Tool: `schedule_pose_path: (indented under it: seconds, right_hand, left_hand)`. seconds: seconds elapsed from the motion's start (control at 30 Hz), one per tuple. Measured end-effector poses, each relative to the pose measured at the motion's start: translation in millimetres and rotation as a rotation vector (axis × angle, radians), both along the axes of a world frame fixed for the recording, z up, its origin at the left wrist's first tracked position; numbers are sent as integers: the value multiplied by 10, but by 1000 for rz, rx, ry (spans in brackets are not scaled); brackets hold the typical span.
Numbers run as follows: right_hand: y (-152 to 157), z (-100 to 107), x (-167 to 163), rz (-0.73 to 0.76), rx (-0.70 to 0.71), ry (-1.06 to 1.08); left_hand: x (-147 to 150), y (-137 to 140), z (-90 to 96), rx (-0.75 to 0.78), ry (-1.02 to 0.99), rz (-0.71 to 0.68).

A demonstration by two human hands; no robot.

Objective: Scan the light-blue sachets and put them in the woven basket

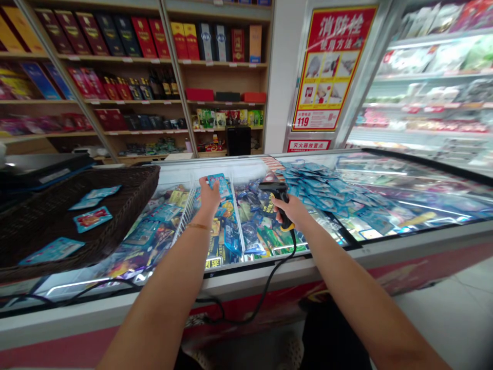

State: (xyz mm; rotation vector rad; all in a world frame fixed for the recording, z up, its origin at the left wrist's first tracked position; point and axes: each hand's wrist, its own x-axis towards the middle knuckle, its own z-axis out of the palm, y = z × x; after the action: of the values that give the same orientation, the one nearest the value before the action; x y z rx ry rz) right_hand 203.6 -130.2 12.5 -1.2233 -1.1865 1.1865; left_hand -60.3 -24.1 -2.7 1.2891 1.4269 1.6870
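Observation:
My left hand grips a small blue packet by its left edge, above the glass top of a chest freezer. In my right hand is a black and yellow barcode scanner, its head turned left toward the packet but apart from it. The scanner's cable hangs down over the freezer's front. Right of the scanner, a loose heap of like blue packets lies on the glass. At the far left stands a dark wicker basket with several packets in it, one showing a red and orange picture.
The freezer runs across in front of me, with frozen goods and white wire dividers under the glass. Behind are wooden shelves of boxed goods, a red poster and a lit cooler at right.

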Motion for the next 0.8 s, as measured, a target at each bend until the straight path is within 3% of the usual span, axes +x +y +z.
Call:
schedule_pose_path:
  seconds: [0.17,0.3,0.8]
  right_hand:
    - [-71,14,-44,130,40,-44]
    - [-127,37,-84,194,122,-139]
    - [-177,79,-118,189,146,-219]
  left_hand:
    - [237,-110,0,-63,-272,-193]
    - [297,-165,7,-59,-371,-297]
    - [268,-126,2,36,-250,-278]
